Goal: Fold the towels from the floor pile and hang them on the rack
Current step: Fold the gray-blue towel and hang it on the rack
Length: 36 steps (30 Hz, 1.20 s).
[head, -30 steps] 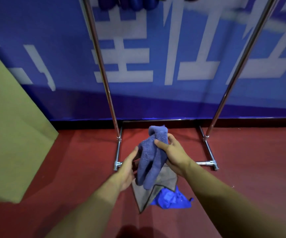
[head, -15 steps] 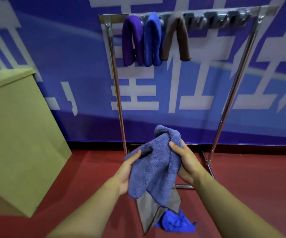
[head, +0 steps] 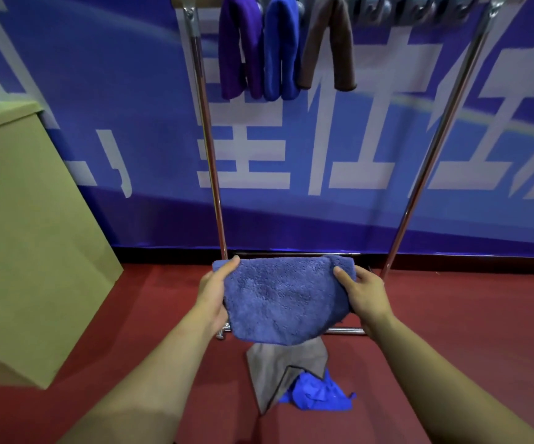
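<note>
A fluffy periwinkle towel is stretched out flat between my hands at waist height. My left hand grips its left top corner, thumb on top. My right hand grips its right top corner the same way. Below it on the red floor lie a grey towel and a crumpled bright blue towel. The metal rack stands just beyond, against the wall. On its top bar hang a purple towel, a blue towel and a brown towel.
A tan box or cabinet stands on the left, close to the rack's left post. A blue banner with white lettering covers the wall behind. Several grey hooks sit on the rack's bar to the right of the towels.
The towel hung bunched between my hands before; my hands have moved apart and spread it out wide. The view has tilted up from the floor, bringing the rack's top bar into sight.
</note>
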Available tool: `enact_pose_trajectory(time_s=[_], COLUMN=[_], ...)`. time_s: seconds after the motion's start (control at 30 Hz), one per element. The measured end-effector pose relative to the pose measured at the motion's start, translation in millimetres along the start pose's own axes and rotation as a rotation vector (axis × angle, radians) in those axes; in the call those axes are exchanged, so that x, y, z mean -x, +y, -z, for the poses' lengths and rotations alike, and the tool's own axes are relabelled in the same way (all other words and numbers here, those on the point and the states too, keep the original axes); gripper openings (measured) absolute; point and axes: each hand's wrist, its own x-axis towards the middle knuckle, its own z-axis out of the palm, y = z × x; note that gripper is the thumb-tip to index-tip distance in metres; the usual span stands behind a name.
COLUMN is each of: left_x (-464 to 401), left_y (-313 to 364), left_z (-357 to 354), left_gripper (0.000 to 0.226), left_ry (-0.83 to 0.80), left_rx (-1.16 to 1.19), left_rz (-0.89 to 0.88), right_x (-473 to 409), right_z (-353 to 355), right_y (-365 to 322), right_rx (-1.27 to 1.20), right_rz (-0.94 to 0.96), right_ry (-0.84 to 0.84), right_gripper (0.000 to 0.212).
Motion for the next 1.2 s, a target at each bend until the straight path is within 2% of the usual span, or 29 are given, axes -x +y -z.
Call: enact_pose_trajectory(time_s=[0.17,0.2,0.27,0.33,0.37,0.43,0.47,0.5,0.53,0.6,0.73,0.97,1.13,1.2], left_x=[-3.9,-4.6,-4.4,-1.5,-1.6,-1.9,-1.1,-1.1,-1.3,-0.4,-1.4,3.3,4.6,4.5], left_y=[2.0,2.3,2.8,6.0,6.2,7.4,8.8,10.1,11.3,13.2,14.9,15.6,14.3,13.4], left_z=[5.5,6.9,10.2,11.2,12.0,12.4,11.7,11.3,11.2,11.6,15.4,12.3,7.7,7.6], left_gripper=[0.017,0.027,0.060,0.070,0.065,0.038,0.023,0.015,0.016,0.017,0.015,0.009,0.015,0.017], left_ry=[-0.010,-0.001,0.024,0.049,0.066,0.086,0.083,0.074,0.068,0.069,0.102,0.063,0.071,0.083], left_rx=[-0.003,-0.004,0.003,-0.009,-0.011,-0.016,-0.020,-0.029,-0.046,-0.077,-0.135,-0.182,-0.170,-0.168], left_rz=[-0.025,-0.021,-0.004,-0.015,-0.032,-0.084,-0.117,-0.146,-0.170,-0.197,-0.237,-0.333,-0.306,-0.308], right_x=[-5.0,-5.1,-4.7,-2.7,-1.9,-3.0,-6.5,-7.1,-8.7,-10.2,-9.4,-6.7,-5.2,-3.8], right_z=[11.1,12.1,13.3,14.2,15.9,19.3,21.2,23.3,24.3,26.3,31.2,35.5,35.3,35.8], right_y=[7.5,9.9,12.6,8.2,4.0,-4.7,-3.9,-7.5,-8.0,-9.9,-15.5,-25.5,-29.7,-30.8], right_rx=[0.050,0.029,-0.102,-0.264,-0.324,-0.451,-0.506,-0.518,-0.536,-0.421,-0.025,-0.056,-0.061,-0.093], right_rz=[-0.031,-0.060,-0.164,-0.307,-0.354,-0.405,-0.432,-0.436,-0.422,-0.320,0.014,0.115,0.154,0.134], right_ry=[0.042,0.046,0.021,-0.059,-0.088,-0.111,-0.087,-0.065,-0.055,-0.046,0.010,0.146,0.195,0.139], right_gripper=[0.017,0.019,0.020,0.013,0.011,0.015,0.043,0.031,0.037,0.034,0.026,0.010,0.009,0.015])
